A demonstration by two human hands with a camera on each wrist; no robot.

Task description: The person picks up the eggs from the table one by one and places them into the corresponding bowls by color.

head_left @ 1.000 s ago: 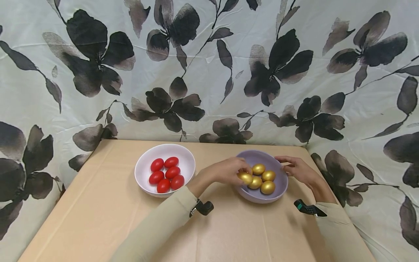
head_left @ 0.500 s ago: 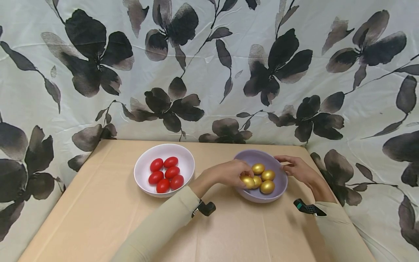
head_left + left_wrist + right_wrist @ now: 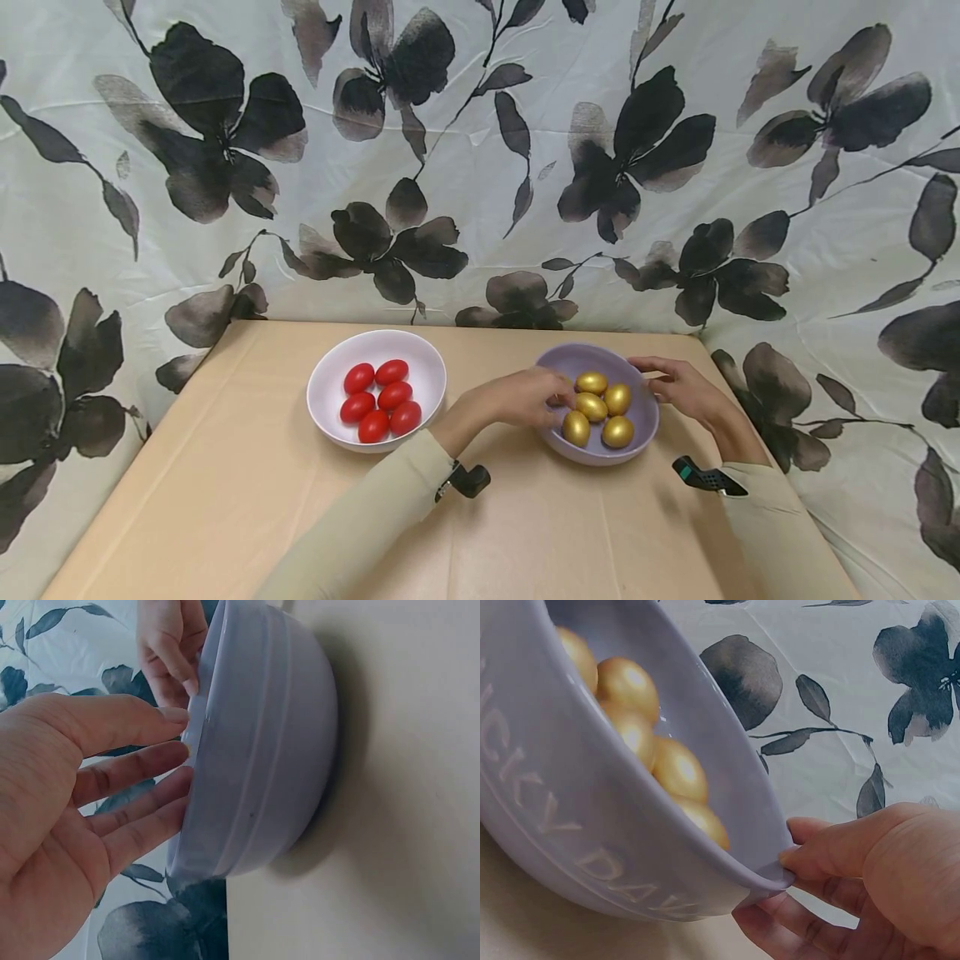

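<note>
A purple bowl (image 3: 645,421) with raised lettering on its outside holds several shiny gold eggs (image 3: 591,407). My left hand (image 3: 531,397) hangs over its left side, fingertips right at the rim. In the left wrist view the fingers of the left hand (image 3: 67,795) are spread loosely, with nothing between thumb and fingers. At the opposite side my right hand (image 3: 690,392) holds the rim. The right wrist view shows the thumb of the right hand (image 3: 877,877) on top of the rim and the fingers curled below it.
A white bowl (image 3: 324,400) with several red eggs (image 3: 393,395) stands to the left on the light wooden-coloured table (image 3: 525,533). A floral cloth (image 3: 495,183) hangs behind the table's back edge. My left forearm passes close to the white bowl.
My left hand has let go of a gold egg inside the purple bowl, and the eggs have shifted and rolled there. The right hand has stayed at the rim.
</note>
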